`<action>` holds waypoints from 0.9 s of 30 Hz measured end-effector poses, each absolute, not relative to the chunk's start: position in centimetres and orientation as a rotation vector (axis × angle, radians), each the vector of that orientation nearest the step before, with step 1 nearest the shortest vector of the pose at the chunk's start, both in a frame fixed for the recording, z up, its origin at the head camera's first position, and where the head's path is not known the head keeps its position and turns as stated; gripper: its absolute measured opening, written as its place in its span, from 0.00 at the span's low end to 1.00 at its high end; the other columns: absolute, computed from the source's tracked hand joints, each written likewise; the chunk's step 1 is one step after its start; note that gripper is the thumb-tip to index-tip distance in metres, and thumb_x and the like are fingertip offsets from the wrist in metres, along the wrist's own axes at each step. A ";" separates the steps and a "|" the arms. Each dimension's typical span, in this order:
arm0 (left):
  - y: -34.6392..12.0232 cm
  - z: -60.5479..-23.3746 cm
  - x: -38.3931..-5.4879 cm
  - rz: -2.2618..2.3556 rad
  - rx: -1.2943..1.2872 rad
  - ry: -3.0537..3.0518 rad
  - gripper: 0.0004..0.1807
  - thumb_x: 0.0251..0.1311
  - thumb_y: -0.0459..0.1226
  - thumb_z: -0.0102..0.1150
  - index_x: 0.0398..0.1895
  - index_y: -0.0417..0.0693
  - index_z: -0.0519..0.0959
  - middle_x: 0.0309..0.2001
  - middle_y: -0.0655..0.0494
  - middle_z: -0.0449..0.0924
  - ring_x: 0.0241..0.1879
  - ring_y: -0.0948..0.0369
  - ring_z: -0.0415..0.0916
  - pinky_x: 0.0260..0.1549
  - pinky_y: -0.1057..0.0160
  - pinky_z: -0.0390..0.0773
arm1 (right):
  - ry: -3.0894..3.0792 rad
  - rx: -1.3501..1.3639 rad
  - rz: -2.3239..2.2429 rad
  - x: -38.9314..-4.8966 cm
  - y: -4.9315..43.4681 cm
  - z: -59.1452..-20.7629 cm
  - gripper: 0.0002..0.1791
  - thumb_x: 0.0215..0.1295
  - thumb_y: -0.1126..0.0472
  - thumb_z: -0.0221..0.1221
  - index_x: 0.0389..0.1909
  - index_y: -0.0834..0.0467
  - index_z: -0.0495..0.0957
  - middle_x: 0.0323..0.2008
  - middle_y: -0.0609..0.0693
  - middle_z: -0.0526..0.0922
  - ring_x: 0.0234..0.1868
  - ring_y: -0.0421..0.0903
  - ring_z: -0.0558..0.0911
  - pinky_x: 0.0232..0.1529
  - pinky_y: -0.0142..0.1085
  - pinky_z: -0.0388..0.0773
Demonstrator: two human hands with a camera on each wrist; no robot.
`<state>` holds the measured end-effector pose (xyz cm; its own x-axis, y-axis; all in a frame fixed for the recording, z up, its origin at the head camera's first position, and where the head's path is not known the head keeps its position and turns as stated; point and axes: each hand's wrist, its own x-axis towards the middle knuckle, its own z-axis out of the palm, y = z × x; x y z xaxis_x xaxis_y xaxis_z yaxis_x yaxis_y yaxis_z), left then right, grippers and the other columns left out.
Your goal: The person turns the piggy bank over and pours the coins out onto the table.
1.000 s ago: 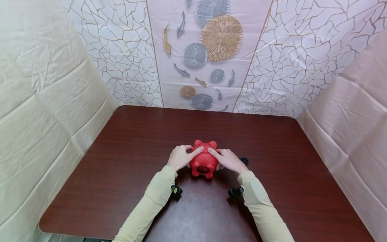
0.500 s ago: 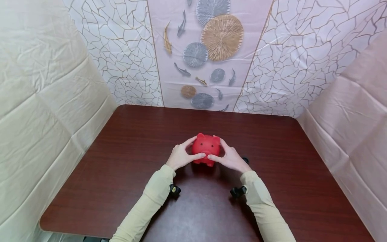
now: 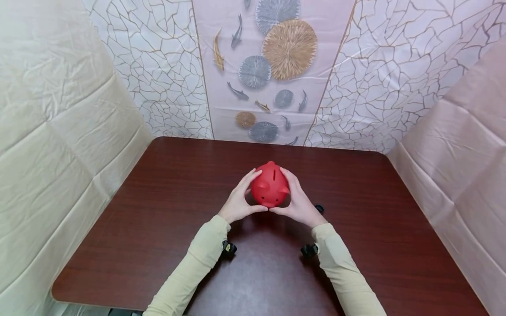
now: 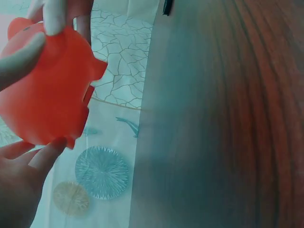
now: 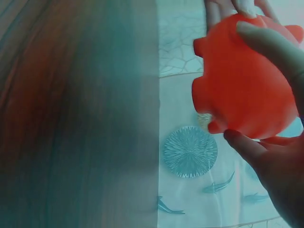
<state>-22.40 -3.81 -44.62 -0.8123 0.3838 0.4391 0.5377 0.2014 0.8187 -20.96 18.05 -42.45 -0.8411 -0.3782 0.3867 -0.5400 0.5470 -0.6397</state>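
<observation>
A red piggy bank (image 3: 270, 186) is held up over the table between both hands. In the head view its coin slot faces up and its eyes and snout point toward me. My left hand (image 3: 240, 199) grips its left side, fingers spread round the far side and thumb along the front. On the opposite side my right hand (image 3: 297, 202) mirrors that grip, and the two thumb tips nearly meet below the snout. The left wrist view shows the body of the piggy bank (image 4: 52, 90) between thumb and fingers. Its stubby feet stick out at the left in the right wrist view.
A small round black object (image 3: 319, 209) lies on the dark brown table (image 3: 189, 184), partly behind my right wrist. Black wrist cameras (image 3: 229, 249) hang under both sleeves. A patterned cloth (image 3: 158, 74) closes off the back, with pale cloth at both sides.
The piggy bank has turned in my hands: first its side with a dark round patch showed, then its face, now its slotted top. It has also moved slightly up and away.
</observation>
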 end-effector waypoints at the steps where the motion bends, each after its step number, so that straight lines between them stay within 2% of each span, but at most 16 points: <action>1: -3.8 -44.6 -22.5 -1.657 -0.916 -2.313 0.54 0.40 0.33 0.78 0.73 0.62 0.59 0.75 0.56 0.54 0.71 0.53 0.60 0.59 0.52 0.76 | -2.575 0.787 1.109 -21.0 18.0 -42.5 0.62 0.43 0.59 0.77 0.75 0.52 0.46 0.71 0.57 0.56 0.69 0.57 0.63 0.58 0.53 0.77; 7: -3.6 -44.8 -22.4 -1.554 -0.921 -2.266 0.53 0.37 0.29 0.79 0.69 0.55 0.60 0.74 0.51 0.52 0.71 0.49 0.59 0.59 0.50 0.76 | -2.498 0.822 0.981 -20.9 17.5 -43.0 0.61 0.42 0.63 0.77 0.74 0.53 0.48 0.73 0.58 0.52 0.69 0.59 0.63 0.55 0.52 0.79; 16: -3.7 -45.4 -21.9 -1.342 -0.961 -2.083 0.48 0.40 0.27 0.76 0.67 0.52 0.61 0.75 0.48 0.51 0.73 0.50 0.54 0.56 0.51 0.79 | -2.284 0.904 0.824 -20.7 16.9 -43.3 0.57 0.40 0.68 0.76 0.70 0.57 0.52 0.72 0.61 0.51 0.69 0.62 0.61 0.51 0.53 0.81; 23: -3.4 -45.5 -21.8 -1.329 -0.994 -1.957 0.47 0.42 0.26 0.74 0.66 0.53 0.61 0.74 0.41 0.51 0.72 0.47 0.54 0.55 0.51 0.79 | -2.215 0.941 0.817 -20.6 16.9 -43.2 0.55 0.41 0.70 0.75 0.69 0.58 0.52 0.72 0.63 0.51 0.69 0.62 0.61 0.49 0.53 0.81; 27: -3.5 -45.5 -21.9 -1.362 -0.964 -2.008 0.47 0.43 0.29 0.75 0.69 0.56 0.62 0.74 0.44 0.53 0.72 0.48 0.56 0.55 0.50 0.79 | -2.267 0.938 0.953 -20.7 17.2 -43.0 0.56 0.42 0.70 0.75 0.71 0.56 0.52 0.74 0.60 0.49 0.71 0.61 0.59 0.52 0.53 0.80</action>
<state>-21.86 -3.45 -45.50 -0.6087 0.2645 0.7480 0.7928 0.2393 0.5605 -20.69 17.17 -42.96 -0.6351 -0.3984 0.6618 -0.7516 0.5164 -0.4104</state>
